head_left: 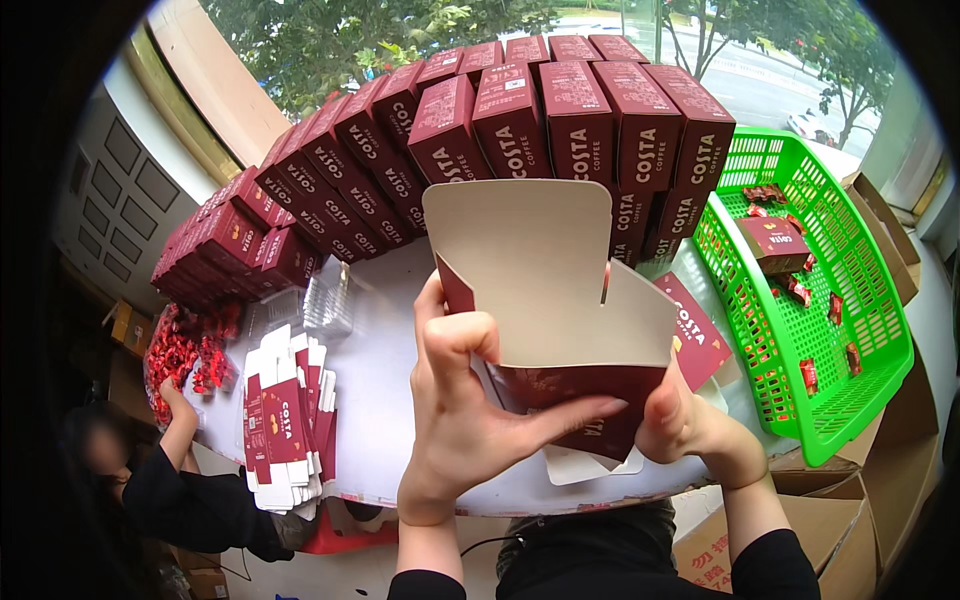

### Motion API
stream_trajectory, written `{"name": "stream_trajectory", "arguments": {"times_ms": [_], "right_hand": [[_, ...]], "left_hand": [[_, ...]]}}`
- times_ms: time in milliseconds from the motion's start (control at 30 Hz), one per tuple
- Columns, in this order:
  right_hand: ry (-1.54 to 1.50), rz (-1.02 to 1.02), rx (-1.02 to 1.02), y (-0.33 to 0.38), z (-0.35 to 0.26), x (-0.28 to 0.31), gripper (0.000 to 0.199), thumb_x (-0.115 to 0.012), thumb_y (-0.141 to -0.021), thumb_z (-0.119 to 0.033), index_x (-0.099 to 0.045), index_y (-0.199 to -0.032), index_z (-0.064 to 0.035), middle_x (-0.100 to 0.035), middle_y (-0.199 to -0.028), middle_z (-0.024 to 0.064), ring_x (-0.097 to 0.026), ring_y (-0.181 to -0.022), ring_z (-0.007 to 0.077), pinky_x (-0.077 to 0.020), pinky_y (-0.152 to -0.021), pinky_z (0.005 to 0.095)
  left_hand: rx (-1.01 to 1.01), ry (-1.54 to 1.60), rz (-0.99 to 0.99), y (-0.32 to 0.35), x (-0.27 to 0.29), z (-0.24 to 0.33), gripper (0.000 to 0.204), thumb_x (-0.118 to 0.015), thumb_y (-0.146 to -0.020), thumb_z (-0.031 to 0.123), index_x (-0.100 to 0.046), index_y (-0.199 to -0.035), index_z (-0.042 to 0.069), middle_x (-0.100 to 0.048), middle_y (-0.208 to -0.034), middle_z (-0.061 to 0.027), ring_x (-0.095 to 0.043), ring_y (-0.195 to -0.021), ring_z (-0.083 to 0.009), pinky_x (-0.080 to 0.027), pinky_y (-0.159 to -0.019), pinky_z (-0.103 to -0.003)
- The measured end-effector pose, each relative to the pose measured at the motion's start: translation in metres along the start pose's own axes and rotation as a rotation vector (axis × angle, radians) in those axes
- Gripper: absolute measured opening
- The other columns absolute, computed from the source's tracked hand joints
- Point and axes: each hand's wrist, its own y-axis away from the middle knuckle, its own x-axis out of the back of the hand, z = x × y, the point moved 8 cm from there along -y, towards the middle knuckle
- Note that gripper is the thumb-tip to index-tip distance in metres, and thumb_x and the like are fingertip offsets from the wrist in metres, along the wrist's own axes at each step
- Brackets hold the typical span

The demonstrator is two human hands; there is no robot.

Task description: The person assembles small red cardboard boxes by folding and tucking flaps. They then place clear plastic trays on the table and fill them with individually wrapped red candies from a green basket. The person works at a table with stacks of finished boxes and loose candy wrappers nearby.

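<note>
I hold a dark red carton (pixel 560 300) over the near edge of the white table (pixel 385 400); its lid flap stands up and shows a pale inside. My left hand (pixel 470 410) grips its left wall, thumb inside, fingers stretched across the red front. My right hand (pixel 675 415) pinches the lower right corner. Both hands are closed on the same carton.
Rows of assembled dark red boxes (pixel 560 125) fill the back of the table. A stack of flat cartons (pixel 285 420) lies at left, near clear plastic trays (pixel 325 295). A green basket (pixel 815 290) holds red sachets and one box. Another person (pixel 175 480) reaches into red sachets (pixel 185 350).
</note>
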Motion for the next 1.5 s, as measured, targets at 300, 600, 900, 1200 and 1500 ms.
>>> {"name": "stream_trajectory", "arguments": {"times_ms": [300, 600, 900, 1200, 1500], "right_hand": [[0.205, 0.375, -0.028, -0.003, 0.011, 0.017, 0.072, -0.051, -0.099, -0.020, 0.001, -0.145, 0.0013, -0.045, -0.123, 0.0205, -0.049, -0.112, 0.0247, -0.0368, -0.099, 0.0358], [0.025, 0.449, -0.015, -0.005, -0.014, 0.028, 0.053, -0.037, -0.104, -0.031, -0.018, -0.147, -0.0068, -0.050, -0.121, 0.0086, -0.047, -0.109, 0.0122, -0.0367, -0.097, 0.0297], [0.151, 0.413, -0.094, 0.002, -0.021, 0.022, 0.042, -0.025, -0.105, -0.039, -0.046, -0.109, -0.0033, -0.052, -0.100, 0.0064, -0.047, -0.088, 0.0077, -0.0404, -0.082, 0.0243], [0.384, 0.469, 0.209, 0.009, -0.026, 0.027, 0.026, -0.032, -0.104, -0.025, -0.039, -0.112, -0.0021, -0.043, -0.128, 0.0218, -0.050, -0.106, 0.0198, -0.0409, -0.092, 0.0330], [0.393, 0.438, 0.303, 0.010, -0.032, 0.026, 0.045, -0.048, -0.095, -0.042, -0.051, -0.109, 0.0004, -0.044, -0.115, 0.0218, -0.045, -0.107, 0.0258, -0.0397, -0.091, 0.0378]], "left_hand": [[0.123, 0.428, -0.028, 0.008, -0.005, 0.006, 0.080, -0.060, -0.084, -0.009, -0.007, -0.141, 0.004, -0.038, -0.136, -0.0235, -0.052, -0.120, -0.0296, -0.046, -0.098, -0.039], [0.179, 0.703, -0.168, 0.004, -0.029, 0.000, 0.091, -0.066, -0.082, 0.012, -0.006, -0.151, 0.009, -0.033, -0.146, -0.0173, -0.043, -0.129, -0.0273, -0.039, -0.105, -0.039], [0.195, 0.525, 0.009, 0.010, -0.024, -0.022, 0.032, -0.055, -0.094, 0.025, -0.044, -0.116, 0.004, -0.038, -0.133, -0.0230, -0.036, -0.129, -0.0310, -0.031, -0.103, -0.038], [-0.012, 0.806, 0.175, 0.007, -0.022, -0.010, 0.053, -0.048, -0.098, 0.012, -0.022, -0.141, 0.000, -0.041, -0.126, -0.0164, -0.048, -0.116, -0.0260, -0.038, -0.099, -0.037], [-0.003, 0.694, 0.075, 0.012, -0.028, -0.013, 0.043, -0.052, -0.088, 0.034, -0.048, -0.114, -0.001, -0.040, -0.121, -0.0225, -0.043, -0.111, -0.0285, -0.035, -0.100, -0.045]]}}
